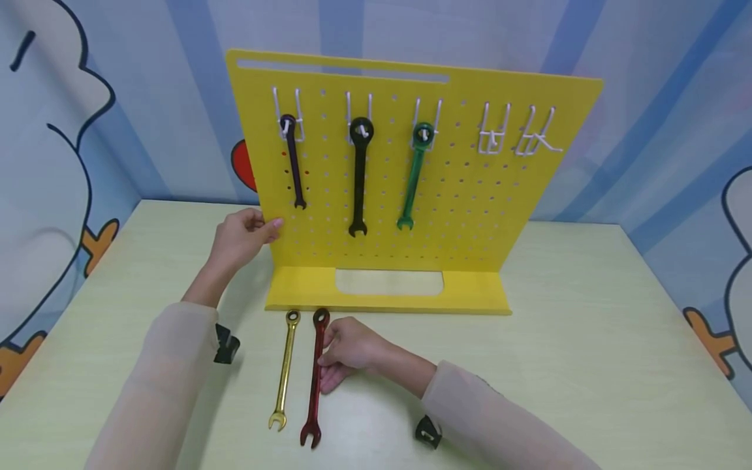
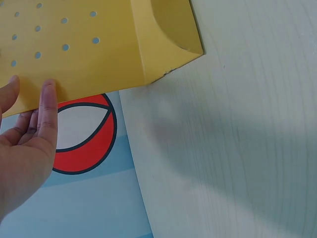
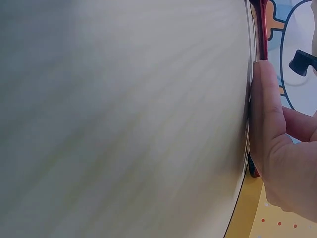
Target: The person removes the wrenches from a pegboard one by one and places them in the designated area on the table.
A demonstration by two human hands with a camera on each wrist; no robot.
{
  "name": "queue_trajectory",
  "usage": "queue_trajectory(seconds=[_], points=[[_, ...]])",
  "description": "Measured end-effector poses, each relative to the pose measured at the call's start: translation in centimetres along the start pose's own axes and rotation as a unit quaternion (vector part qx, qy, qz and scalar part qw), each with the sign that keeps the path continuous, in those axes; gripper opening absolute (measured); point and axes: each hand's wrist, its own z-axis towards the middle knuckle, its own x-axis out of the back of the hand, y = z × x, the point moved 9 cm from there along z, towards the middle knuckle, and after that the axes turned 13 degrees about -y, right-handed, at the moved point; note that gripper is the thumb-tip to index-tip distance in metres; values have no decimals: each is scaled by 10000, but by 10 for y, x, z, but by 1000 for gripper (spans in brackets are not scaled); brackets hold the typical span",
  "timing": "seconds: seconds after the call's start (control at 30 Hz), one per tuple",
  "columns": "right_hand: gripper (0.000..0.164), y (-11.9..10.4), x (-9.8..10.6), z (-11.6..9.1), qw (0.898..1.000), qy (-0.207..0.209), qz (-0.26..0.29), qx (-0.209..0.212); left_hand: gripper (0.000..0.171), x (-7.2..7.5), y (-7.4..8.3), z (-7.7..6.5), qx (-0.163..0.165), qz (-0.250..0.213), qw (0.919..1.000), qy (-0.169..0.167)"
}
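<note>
A yellow pegboard [image 1: 376,248] stands upright on its base at the back of the table. Its left edge is held by my left hand [image 1: 237,238], thumb at the front face; the left wrist view shows this hand [image 2: 32,134] at the board's edge. Before the base lie a gold combination wrench [image 1: 284,372] and a red one. My right hand [image 1: 352,346] pinches the red wrench [image 1: 315,391] about mid-shaft, ring end toward the board. In the right wrist view the hand [image 3: 282,144] lies low against the table, covering part of the red wrench [image 3: 262,29].
On the board's white hooks hang a dark purple wrench [image 1: 294,163], a black wrench [image 1: 360,176] and a green wrench [image 1: 414,176]. Two white hooks to the right, the nearer one [image 1: 493,134] and the far-right one [image 1: 534,137], carry nothing. A cartoon-printed backdrop [image 1: 646,117] surrounds the table [image 1: 587,326].
</note>
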Motion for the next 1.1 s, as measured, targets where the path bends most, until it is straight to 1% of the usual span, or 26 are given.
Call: queue_trajectory(seconds=[0.1,0.13,0.17,0.23,0.33,0.4,0.47,0.57,0.63,0.77,0.83,0.9,1.0,1.03,1.07,1.1], points=[[16,0,1,-1,10000,16,-18,-2,50,-1,3,-2,-13,5,10000,-2],[16,0,1,-1,10000,23,-19,0,49,-1,7,-5,-24,21,10000,-26],[16,0,1,-2,10000,28,-17,-1,48,-1,7,-6,-20,15,10000,-21],[17,-1,1,-3,10000,31,5,3,47,0,5,-4,12,-21,10000,26],[17,-1,1,-4,10000,30,23,-5,50,-1,3,-3,86,-32,10000,-2],[18,-1,1,-4,10000,34,17,0,54,0,-9,7,57,43,10000,-1],[19,-1,2,-4,10000,51,-2,-7,54,-1,-7,6,75,78,9999,-64],[20,-1,2,-5,10000,71,-40,-3,53,-1,-4,3,32,95,9999,-68],[20,-1,2,-5,9999,80,-60,-1,49,-1,7,-7,77,33,9999,-94],[20,-1,3,-5,9999,110,-74,21,50,-1,6,-6,69,27,10000,-30],[20,0,3,-5,9999,136,-53,29,52,0,-3,1,130,50,9999,58],[20,-1,4,-5,9999,146,-46,35,55,-1,-8,6,126,42,9999,63],[20,-1,5,-5,9999,125,-46,46,56,0,-21,17,164,68,9997,138],[19,-1,6,-6,9999,112,-65,44,57,0,-23,19,132,61,9999,78],[19,-1,6,-6,9999,99,-81,48,57,0,-24,19,131,40,9999,86],[19,-1,6,-6,9999,83,-100,54,56,0,-30,24,156,27,9998,104]])
